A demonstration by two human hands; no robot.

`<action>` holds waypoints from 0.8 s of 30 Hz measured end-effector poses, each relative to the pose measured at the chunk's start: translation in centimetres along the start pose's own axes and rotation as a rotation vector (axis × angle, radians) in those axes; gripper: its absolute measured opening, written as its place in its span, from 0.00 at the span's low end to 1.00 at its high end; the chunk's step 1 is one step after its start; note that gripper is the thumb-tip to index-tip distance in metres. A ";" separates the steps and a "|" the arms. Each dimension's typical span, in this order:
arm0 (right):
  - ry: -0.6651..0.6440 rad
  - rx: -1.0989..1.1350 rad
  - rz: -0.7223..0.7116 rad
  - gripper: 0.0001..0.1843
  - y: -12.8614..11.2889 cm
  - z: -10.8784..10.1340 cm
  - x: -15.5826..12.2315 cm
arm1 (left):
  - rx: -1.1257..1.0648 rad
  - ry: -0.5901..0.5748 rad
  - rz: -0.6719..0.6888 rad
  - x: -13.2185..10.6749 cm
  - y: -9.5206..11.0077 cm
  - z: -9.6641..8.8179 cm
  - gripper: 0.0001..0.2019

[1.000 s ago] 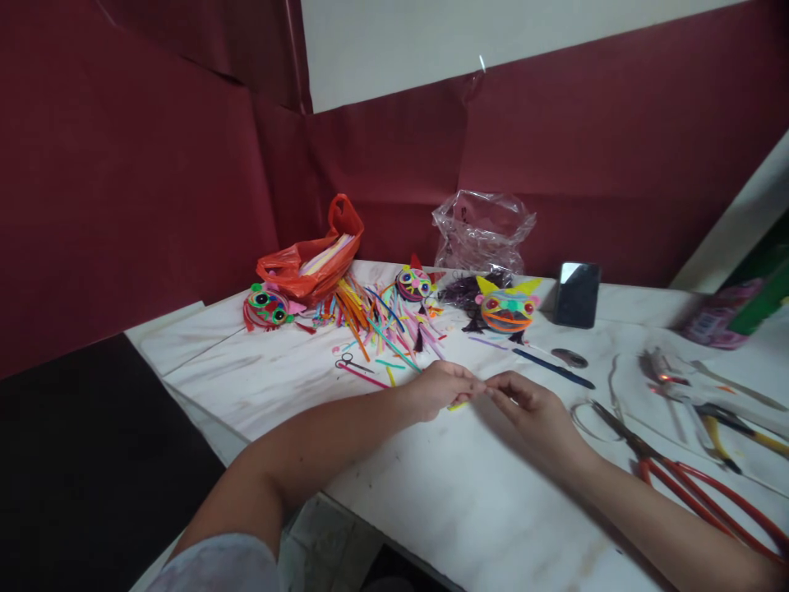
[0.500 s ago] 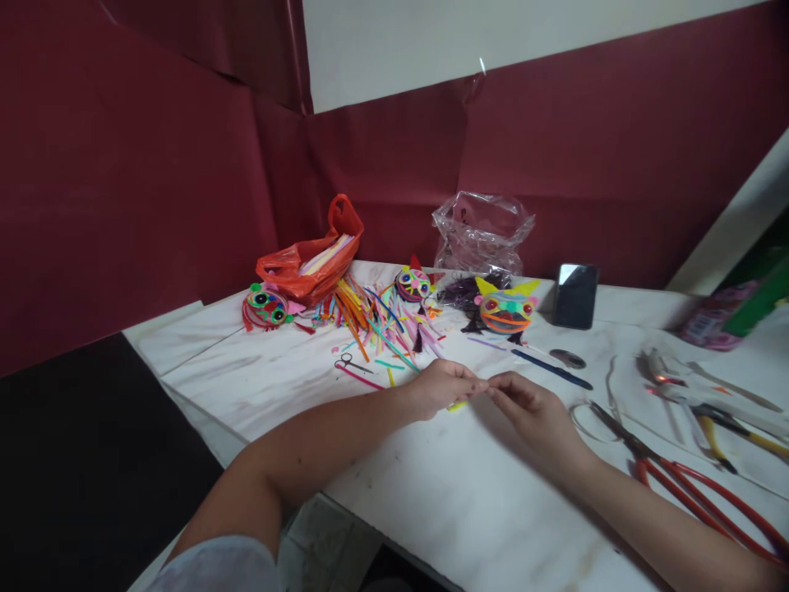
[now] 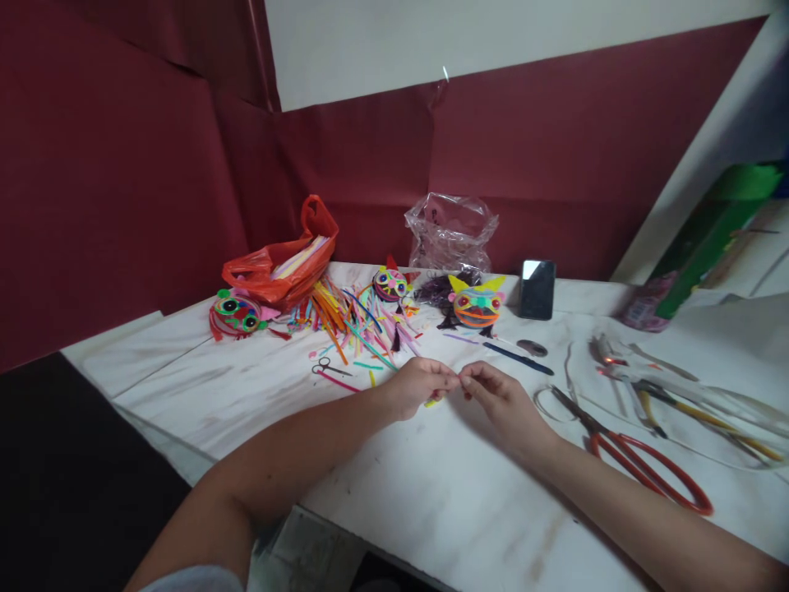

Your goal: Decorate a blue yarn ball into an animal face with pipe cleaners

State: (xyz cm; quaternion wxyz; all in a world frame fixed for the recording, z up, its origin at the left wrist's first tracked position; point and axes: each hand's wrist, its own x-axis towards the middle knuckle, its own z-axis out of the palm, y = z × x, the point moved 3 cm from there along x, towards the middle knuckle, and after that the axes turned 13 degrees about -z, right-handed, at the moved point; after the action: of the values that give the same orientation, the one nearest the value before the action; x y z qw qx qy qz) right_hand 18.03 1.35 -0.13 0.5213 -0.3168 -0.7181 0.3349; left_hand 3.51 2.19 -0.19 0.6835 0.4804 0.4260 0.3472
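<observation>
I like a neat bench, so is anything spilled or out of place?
Yes, the strips: some sit in the red bag, yet others sprawl loosely beside it, and a yellow piece lies apart by the left hand. Nothing looks plainly damaged.

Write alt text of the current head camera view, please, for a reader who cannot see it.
The left hand and right hand pinch close together above a marbled table; anything held is too small to tell. Behind them are three colourful craft faces, bright strips and a red bag; red-handled scissors lie beside the right forearm.
</observation>
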 end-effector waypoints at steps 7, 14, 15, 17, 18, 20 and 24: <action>-0.031 -0.262 -0.210 0.11 -0.6 -0.3 0.1 | -0.065 -0.011 -0.078 0.7 -0.6 -0.5 0.18; -0.001 -0.156 -0.200 0.11 -0.5 -0.3 0.1 | -0.046 -0.026 -0.059 0.2 -0.1 -0.4 0.14; 0.008 -0.104 -0.157 0.12 -0.3 -0.3 0.0 | -0.046 -0.022 -0.051 0.1 0.0 -0.4 0.15; 0.035 0.012 -0.055 0.15 0.3 -0.1 0.0 | -0.042 -0.010 -0.016 0.0 0.3 -0.3 0.15; 0.048 0.063 -0.012 0.16 0.5 0.0 0.0 | -0.033 -0.004 0.005 -0.1 0.4 -0.3 0.16; 0.051 0.109 0.026 0.17 0.8 0.1 0.0 | 0.016 0.008 0.033 -0.3 0.6 -0.2 0.16; -0.047 -0.070 -0.110 0.12 0.3 0.1 0.1 | 0.203 0.077 0.012 -0.4 0.6 -0.3 0.12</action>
State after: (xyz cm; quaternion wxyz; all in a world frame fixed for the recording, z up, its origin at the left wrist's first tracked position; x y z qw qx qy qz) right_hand 17.97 1.58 -0.37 0.5105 -0.2868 -0.7579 0.2877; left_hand 3.09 2.13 0.45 0.6125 0.5360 0.4820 0.3245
